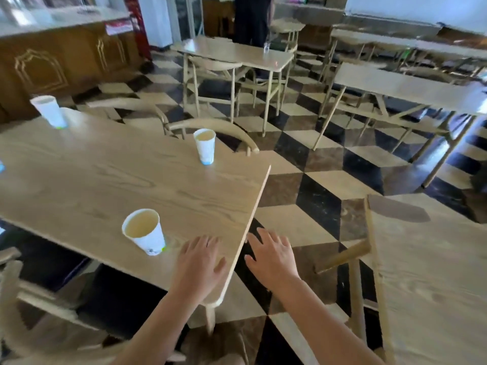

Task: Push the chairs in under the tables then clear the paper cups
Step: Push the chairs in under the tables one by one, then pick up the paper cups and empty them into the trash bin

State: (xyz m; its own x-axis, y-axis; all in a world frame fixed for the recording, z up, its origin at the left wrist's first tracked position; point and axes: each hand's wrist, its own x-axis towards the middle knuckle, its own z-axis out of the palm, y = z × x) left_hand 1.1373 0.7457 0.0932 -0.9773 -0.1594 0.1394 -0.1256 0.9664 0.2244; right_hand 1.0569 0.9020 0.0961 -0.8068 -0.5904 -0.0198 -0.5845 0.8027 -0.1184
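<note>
Checkered floor tiles surround a wooden table (105, 180) carrying three paper cups: the nearest cup (145, 235) by the near edge, the middle cup (205, 146) by the far edge, the far cup (48, 110) at the far left corner. Both the left hand (199, 256) and the right hand (271, 255) are spread flat and empty, one over the near right corner, one just off it. Chairs look tucked in, so probably start on the cups: grasp the nearest low around its wall, keeping it upright.

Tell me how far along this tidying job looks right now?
Chairs look mostly tucked in, like the one at the table's far side. Both hands, left and right, are open and empty near the table corner. Still left: three paper cups, near, middle and far.
</note>
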